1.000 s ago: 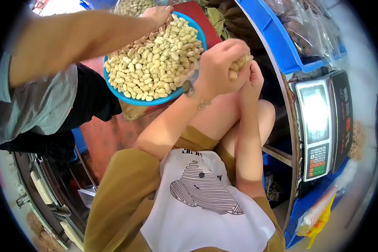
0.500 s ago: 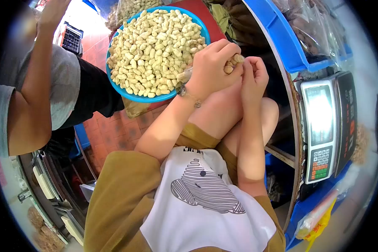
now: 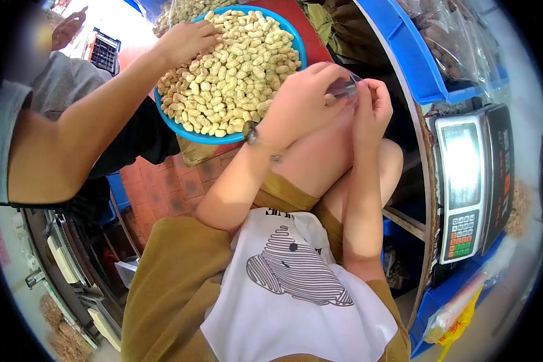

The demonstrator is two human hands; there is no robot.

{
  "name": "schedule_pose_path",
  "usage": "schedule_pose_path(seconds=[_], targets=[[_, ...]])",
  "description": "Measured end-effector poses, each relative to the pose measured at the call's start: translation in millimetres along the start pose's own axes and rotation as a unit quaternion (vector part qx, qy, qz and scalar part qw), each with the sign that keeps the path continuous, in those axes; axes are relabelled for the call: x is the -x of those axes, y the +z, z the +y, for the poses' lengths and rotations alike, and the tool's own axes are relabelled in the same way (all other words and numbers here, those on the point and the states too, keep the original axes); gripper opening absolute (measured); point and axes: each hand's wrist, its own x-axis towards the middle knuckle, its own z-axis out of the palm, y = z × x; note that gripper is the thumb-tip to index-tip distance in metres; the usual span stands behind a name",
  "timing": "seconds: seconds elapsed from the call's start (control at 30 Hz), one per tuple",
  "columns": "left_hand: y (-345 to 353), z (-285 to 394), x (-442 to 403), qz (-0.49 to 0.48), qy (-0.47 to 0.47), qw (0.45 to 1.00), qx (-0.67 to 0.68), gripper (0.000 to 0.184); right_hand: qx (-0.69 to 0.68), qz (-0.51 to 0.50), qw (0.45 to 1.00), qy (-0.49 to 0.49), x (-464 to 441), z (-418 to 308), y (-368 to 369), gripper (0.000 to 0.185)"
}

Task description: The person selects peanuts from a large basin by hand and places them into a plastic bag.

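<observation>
A small clear plastic bag (image 3: 347, 88) is stretched between my two hands above my lap. My left hand (image 3: 301, 105) is closed round one side of it, and my fingers hide most of what is inside. With thumb and fingers pinched, my right hand (image 3: 371, 111) grips the bag's other edge. Just to the left of my left hand is a blue round basin (image 3: 300, 45) heaped with unshelled peanuts (image 3: 235, 72). A co-worker's hand (image 3: 190, 42) rests on the peanuts at the basin's far left.
A digital scale (image 3: 461, 181) stands on the right, beside a blue tray (image 3: 398, 42) of bagged goods. A larger bag of peanuts (image 3: 187, 13) sits behind the basin. The co-worker's arm (image 3: 96, 130) reaches in from the left. A yellow plastic bag (image 3: 458, 323) lies at lower right.
The co-worker's hand has come down onto the peanuts in the basin. My fingers have shifted on the bag; clear film now shows between my hands where peanuts showed before.
</observation>
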Motion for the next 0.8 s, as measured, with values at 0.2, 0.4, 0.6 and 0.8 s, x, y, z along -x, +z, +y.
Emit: schedule_pose_path(seconds=[0.2, 0.4, 0.6, 0.8], targets=[[-62, -12, 16, 0.033, -0.068, 0.971, -0.227, 0.007, -0.019, 0.005, 1.0, -0.011, 0, -3, 0, 0.011], [-74, -55, 40, -0.005, -0.095, 0.915, -0.393, 0.009, -0.037, -0.01, 0.999, -0.003, 0, -1, 2, 0.01], [-59, -59, 37, 0.035, -0.108, 0.878, -0.464, 0.018, -0.03, 0.01, 0.999, -0.006, 0, -6, 2, 0.009], [-54, -52, 29, 0.013, -0.144, 0.847, -0.511, 0.02, -0.049, -0.005, 0.999, -0.013, 0, -4, 3, 0.011]])
